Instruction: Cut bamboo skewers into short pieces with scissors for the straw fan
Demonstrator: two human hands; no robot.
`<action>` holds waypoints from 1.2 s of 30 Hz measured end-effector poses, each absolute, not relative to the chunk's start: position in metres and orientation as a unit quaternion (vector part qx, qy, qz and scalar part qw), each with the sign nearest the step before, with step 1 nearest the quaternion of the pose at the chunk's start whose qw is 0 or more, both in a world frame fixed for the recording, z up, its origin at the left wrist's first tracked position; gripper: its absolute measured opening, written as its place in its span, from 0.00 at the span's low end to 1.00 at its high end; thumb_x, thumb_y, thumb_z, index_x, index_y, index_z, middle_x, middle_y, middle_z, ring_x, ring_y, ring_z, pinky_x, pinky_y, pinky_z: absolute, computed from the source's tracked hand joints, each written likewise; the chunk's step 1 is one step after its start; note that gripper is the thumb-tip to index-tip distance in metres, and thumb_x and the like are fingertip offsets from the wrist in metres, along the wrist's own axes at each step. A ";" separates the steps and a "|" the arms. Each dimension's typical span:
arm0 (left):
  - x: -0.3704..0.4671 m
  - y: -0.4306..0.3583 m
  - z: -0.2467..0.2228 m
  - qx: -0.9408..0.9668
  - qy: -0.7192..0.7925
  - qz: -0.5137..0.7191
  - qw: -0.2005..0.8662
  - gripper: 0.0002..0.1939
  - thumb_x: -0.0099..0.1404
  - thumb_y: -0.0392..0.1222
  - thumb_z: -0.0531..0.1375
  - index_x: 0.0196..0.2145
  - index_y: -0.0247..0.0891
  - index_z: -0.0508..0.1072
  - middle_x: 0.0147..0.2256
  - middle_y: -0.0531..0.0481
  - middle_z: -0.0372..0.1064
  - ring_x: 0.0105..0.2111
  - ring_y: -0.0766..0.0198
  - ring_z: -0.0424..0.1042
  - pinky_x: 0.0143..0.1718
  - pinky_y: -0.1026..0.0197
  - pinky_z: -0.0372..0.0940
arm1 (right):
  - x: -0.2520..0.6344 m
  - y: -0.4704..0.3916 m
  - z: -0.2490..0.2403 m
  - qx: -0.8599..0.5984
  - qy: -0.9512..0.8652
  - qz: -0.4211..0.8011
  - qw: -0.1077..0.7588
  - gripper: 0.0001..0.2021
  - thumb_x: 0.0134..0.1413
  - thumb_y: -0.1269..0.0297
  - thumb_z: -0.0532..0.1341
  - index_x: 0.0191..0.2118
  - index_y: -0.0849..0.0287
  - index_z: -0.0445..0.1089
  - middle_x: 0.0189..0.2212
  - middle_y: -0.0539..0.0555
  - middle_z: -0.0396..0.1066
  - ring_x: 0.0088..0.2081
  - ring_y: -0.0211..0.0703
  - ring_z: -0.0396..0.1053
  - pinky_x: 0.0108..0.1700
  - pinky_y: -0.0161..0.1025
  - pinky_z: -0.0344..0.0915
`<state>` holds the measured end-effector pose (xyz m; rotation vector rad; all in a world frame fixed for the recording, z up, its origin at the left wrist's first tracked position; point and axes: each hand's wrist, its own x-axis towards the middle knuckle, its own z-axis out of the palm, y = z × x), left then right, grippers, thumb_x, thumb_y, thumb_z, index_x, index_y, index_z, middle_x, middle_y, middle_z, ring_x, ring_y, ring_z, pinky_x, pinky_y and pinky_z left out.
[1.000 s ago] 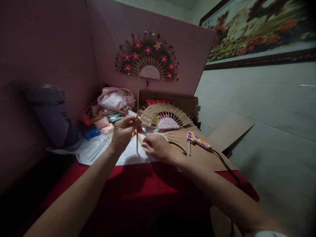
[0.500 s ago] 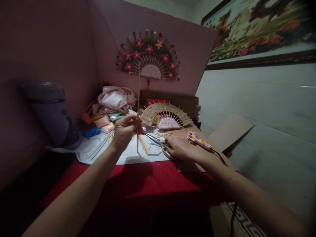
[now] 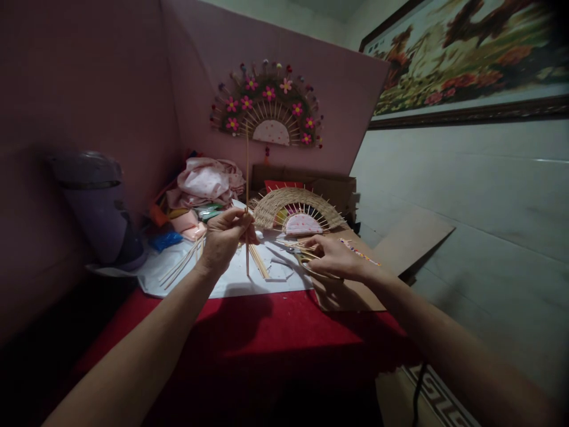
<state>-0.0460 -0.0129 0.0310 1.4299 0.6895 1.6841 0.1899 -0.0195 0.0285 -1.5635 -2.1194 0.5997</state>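
Observation:
My left hand [image 3: 227, 238] pinches a thin wooden stick [image 3: 248, 172] and keeps it upright over the white sheet [image 3: 222, 287]. In my right hand [image 3: 333, 256] is a pair of scissors [image 3: 306, 258], fingers at the handles and blades pointing left toward the stick. The scissors are raised above brown cardboard [image 3: 351, 298], apart from the stick. Beyond both hands stands a woven half-round fan [image 3: 297, 198] with stick ribs and a pale spotted centre [image 3: 304, 224]. Loose sticks [image 3: 258, 261] lie between the hands.
More sticks [image 3: 180, 267] lie left, near coloured packets [image 3: 165, 240] and bundled pink cloth [image 3: 211, 181]. A purple flask [image 3: 95, 216] stands far left. A flower-decorated fan [image 3: 269, 95] hangs on the pink panel. Behind my right hand, a flower-patterned corded tool [image 3: 362, 254] is partly hidden.
My right hand has lifted the scissors off the table and drawn them slightly right. My left hand still holds the stick upright in nearly the same place.

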 end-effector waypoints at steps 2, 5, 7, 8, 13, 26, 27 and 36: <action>-0.047 -0.012 0.030 0.558 0.270 0.674 0.402 0.09 0.54 0.44 0.63 0.24 0.36 0.69 0.17 0.54 0.67 0.16 0.68 0.68 0.19 0.64 0.66 | 0.194 -0.024 0.028 -0.561 -0.730 0.263 0.288 0.18 0.37 0.68 0.62 0.41 0.63 0.67 0.27 0.51 0.69 0.26 0.37 0.64 0.27 0.34 0.58; -0.049 -0.013 0.032 0.544 0.263 0.686 0.406 0.09 0.54 0.43 0.62 0.25 0.35 0.69 0.17 0.55 0.66 0.16 0.69 0.66 0.19 0.64 0.67 | 0.198 -0.033 0.029 -0.530 -0.674 0.380 0.348 0.21 0.39 0.62 0.64 0.43 0.62 0.67 0.23 0.48 0.66 0.20 0.32 0.59 0.22 0.32 0.55; -0.050 -0.016 0.035 0.538 0.257 0.686 0.418 0.09 0.54 0.43 0.63 0.25 0.35 0.69 0.17 0.55 0.65 0.15 0.69 0.65 0.19 0.63 0.67 | 0.200 -0.041 0.032 -0.501 -0.647 0.444 0.365 0.20 0.41 0.59 0.63 0.43 0.61 0.66 0.21 0.47 0.63 0.17 0.29 0.54 0.18 0.31 0.52; -0.050 -0.018 0.036 0.537 0.255 0.681 0.428 0.09 0.54 0.43 0.63 0.26 0.35 0.68 0.16 0.56 0.65 0.15 0.69 0.65 0.18 0.63 0.67 | 0.200 -0.045 0.034 -0.489 -0.642 0.459 0.371 0.19 0.42 0.59 0.62 0.42 0.61 0.66 0.20 0.46 0.61 0.17 0.29 0.53 0.18 0.31 0.51; -0.049 -0.027 0.041 0.553 0.242 0.611 0.512 0.10 0.55 0.44 0.62 0.26 0.34 0.68 0.15 0.57 0.61 0.13 0.71 0.60 0.13 0.66 0.61 | 0.200 -0.064 0.037 -0.441 -0.680 0.473 0.345 0.17 0.42 0.56 0.65 0.38 0.58 0.63 0.23 0.47 0.60 0.20 0.31 0.55 0.19 0.30 0.54; -0.042 -0.032 0.037 0.560 0.296 0.491 0.598 0.11 0.57 0.43 0.59 0.22 0.33 0.66 0.09 0.59 0.50 0.08 0.77 0.42 0.08 0.72 0.37 | 0.173 -0.054 0.037 -0.436 -0.767 0.353 0.312 0.23 0.43 0.51 0.64 0.42 0.60 0.63 0.28 0.51 0.65 0.30 0.39 0.61 0.31 0.36 0.58; -0.042 -0.032 0.037 0.562 0.301 0.490 0.594 0.11 0.56 0.42 0.59 0.22 0.33 0.67 0.09 0.59 0.50 0.08 0.77 0.42 0.08 0.72 0.37 | 0.172 -0.052 0.036 -0.437 -0.770 0.345 0.311 0.24 0.43 0.50 0.64 0.42 0.60 0.63 0.28 0.51 0.65 0.29 0.39 0.61 0.31 0.36 0.58; -0.042 -0.030 0.035 0.570 0.325 0.482 0.580 0.11 0.56 0.43 0.59 0.21 0.34 0.67 0.09 0.59 0.49 0.08 0.77 0.41 0.08 0.71 0.35 | 0.169 -0.046 0.033 -0.425 -0.788 0.326 0.303 0.24 0.43 0.46 0.63 0.42 0.59 0.63 0.28 0.49 0.63 0.29 0.38 0.58 0.31 0.36 0.56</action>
